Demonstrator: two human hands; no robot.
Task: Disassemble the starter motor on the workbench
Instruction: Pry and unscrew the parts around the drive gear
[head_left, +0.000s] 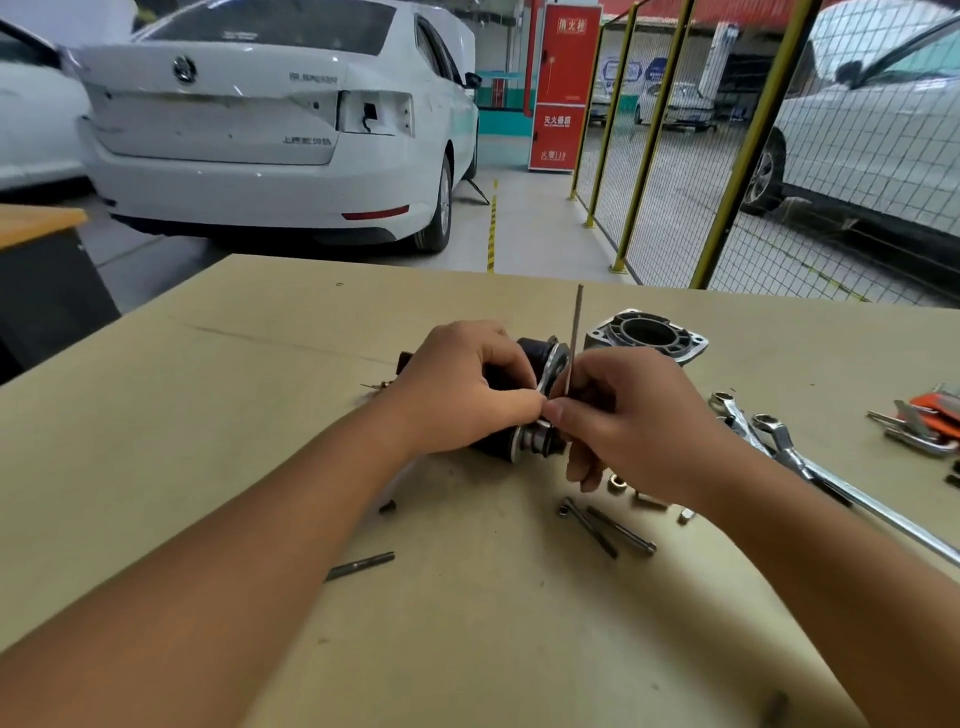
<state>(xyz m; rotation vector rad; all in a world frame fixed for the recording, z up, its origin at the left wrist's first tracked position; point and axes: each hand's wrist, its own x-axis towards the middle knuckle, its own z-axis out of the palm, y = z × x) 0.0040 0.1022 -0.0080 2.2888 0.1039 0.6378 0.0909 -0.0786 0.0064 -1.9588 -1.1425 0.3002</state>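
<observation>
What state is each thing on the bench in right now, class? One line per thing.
Starter motor: lying on its side, partly stripped.
Left hand: gripping the motor.
Right hand: pinching a thin long bolt, which stands upright.
Aluminium housing: detached, resting behind the motor.
Two long bolts: removed, lying loose.
Wrenches: lying unused.

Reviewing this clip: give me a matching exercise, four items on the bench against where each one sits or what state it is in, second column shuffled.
Items:
1. thin rod
2. aluminium housing
3. combination wrenches
4. short dark pin

Places or states:
A. lying alone on the workbench, near the left forearm
B. held upright in the right hand
C. lying right of the right hand
D. standing behind the right hand, bore open upward

Pairs: 1-B, 2-D, 3-C, 4-A
</observation>
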